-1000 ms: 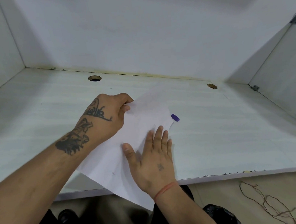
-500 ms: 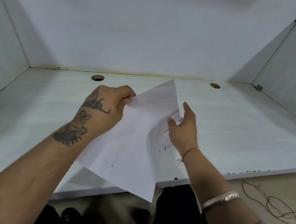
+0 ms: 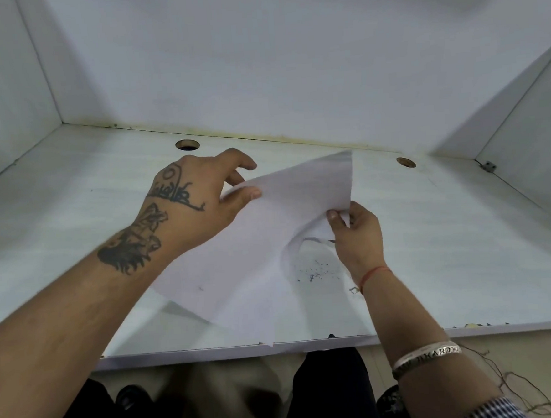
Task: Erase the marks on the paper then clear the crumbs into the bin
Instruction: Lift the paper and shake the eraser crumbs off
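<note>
We pinch the sheet of paper (image 3: 263, 242) with both hands. Our left hand (image 3: 196, 208) makes its grip at the paper's far left edge, thumb on top and fingers curled beneath, while our right hand (image 3: 359, 235) pinches the right edge between thumb and fingers, just under the sheet's raised far corner. Between the two grips the paper bows upward on its right side, lifted off the desk (image 3: 465, 244), and its near corner reaches the desk's front edge. Dark eraser crumbs (image 3: 316, 269) lie scattered on the bare desk under the lifted right part of the sheet, just left of our right wrist, which wears a red thread (image 3: 371, 275). A small dark mark (image 3: 201, 289) shows on the paper's lower left part. Farther back, two round cable holes (image 3: 187, 145) sit in the desk near the white back wall (image 3: 257, 63). A metal bangle (image 3: 426, 356) circles our right forearm, and thin wires (image 3: 522, 397) trail on the floor at right.
</note>
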